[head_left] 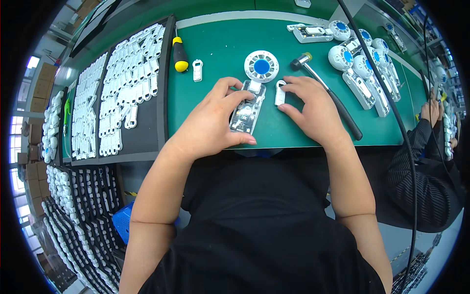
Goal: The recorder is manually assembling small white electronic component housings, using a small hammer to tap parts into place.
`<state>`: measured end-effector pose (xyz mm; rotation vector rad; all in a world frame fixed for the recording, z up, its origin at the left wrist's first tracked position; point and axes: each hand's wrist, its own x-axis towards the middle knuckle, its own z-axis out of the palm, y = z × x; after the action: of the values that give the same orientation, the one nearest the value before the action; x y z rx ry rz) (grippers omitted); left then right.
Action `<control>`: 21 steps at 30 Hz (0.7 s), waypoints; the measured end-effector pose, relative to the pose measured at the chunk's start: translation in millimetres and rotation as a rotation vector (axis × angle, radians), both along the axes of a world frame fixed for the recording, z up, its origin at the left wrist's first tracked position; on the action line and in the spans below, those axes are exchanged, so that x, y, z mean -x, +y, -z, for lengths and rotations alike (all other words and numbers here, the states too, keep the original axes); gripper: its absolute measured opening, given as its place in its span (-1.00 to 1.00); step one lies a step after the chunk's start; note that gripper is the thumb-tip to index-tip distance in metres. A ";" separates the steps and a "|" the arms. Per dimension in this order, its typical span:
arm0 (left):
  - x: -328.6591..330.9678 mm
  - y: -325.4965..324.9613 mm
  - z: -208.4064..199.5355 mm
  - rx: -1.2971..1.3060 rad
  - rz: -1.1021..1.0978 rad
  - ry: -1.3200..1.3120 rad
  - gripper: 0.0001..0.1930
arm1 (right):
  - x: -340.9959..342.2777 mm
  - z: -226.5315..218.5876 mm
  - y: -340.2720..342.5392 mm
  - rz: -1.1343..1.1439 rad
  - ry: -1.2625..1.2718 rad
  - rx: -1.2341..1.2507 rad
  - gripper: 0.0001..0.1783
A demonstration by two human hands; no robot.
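My left hand [215, 115] grips the clear rectangular body of a device [246, 113] on the green mat. At its far end is a round white head with a blue centre [261, 66]. Just to the right, my right hand [312, 105] pinches a small white oblong cover [280, 93] between thumb and fingers, apart from the device. A similar white cover [197, 70] lies farther left on the mat. Right of my right hand rests a hammer [338, 103] with a dark handle, its head pointing away from me.
A black tray [147, 108] at the left holds many white covers. A yellow-and-black screwdriver [179, 55] lies beside it. Several round-headed devices [360, 88] are grouped at the right. A black cable [391, 100] hangs across the right side, where another person's hand [431, 111] shows.
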<state>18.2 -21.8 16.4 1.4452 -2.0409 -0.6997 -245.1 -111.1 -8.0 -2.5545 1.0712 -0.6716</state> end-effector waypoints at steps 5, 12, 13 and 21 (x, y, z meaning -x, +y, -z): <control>7.3 6.2 6.4 0.049 -0.045 0.005 -0.21 | -1.0 2.6 -2.0 -0.032 -0.058 -0.024 -0.60; 6.6 6.0 8.8 0.031 -0.057 0.003 -0.19 | -1.3 2.6 -3.1 -0.038 -0.083 -0.051 -0.61; 6.5 6.1 9.2 0.031 -0.057 0.001 -0.19 | -1.4 3.1 -3.0 -0.038 -0.085 -0.051 -0.61; 6.1 7.4 8.0 0.054 -0.050 0.009 -0.16 | 0.0 4.0 -4.2 -0.041 -0.075 -0.039 -0.60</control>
<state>12.2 -14.4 8.4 1.4544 -1.9950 -0.6243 -245.1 -115.3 -12.0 -2.4905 0.9951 -0.7223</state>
